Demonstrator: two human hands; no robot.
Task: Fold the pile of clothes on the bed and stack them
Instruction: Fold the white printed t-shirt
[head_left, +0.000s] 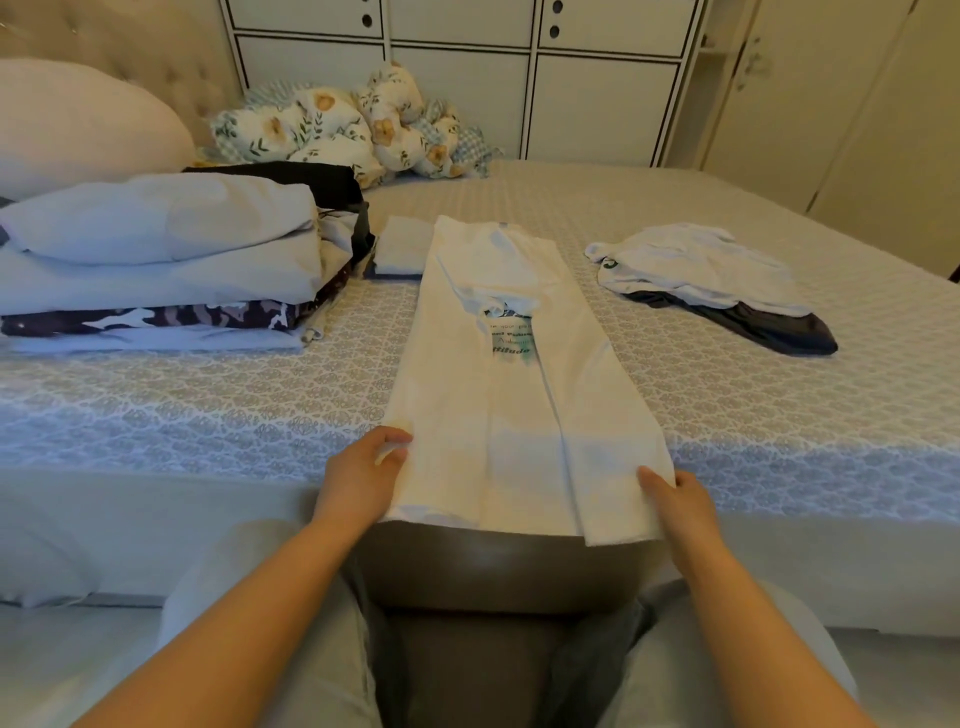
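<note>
One white T-shirt (519, 374) is lying folded into a long strip on the bed (208, 405). Two hands are showing, the left hand (358, 473) and the right hand (675, 499), one at each near corner of it. One stack of folded clothes (156, 260) is sitting to the left; about five layers are showing in it, though the exact count is hard to tell. One small folded white piece (402, 249) is lying just beside that stack. Two unfolded garments are waiting on the right, one white top (696, 265) lying over one dark garment (769, 327). One flowered quilt (337, 124) is bunching at the far side, and one pillow (78, 119) is leaning by the headboard.
</note>
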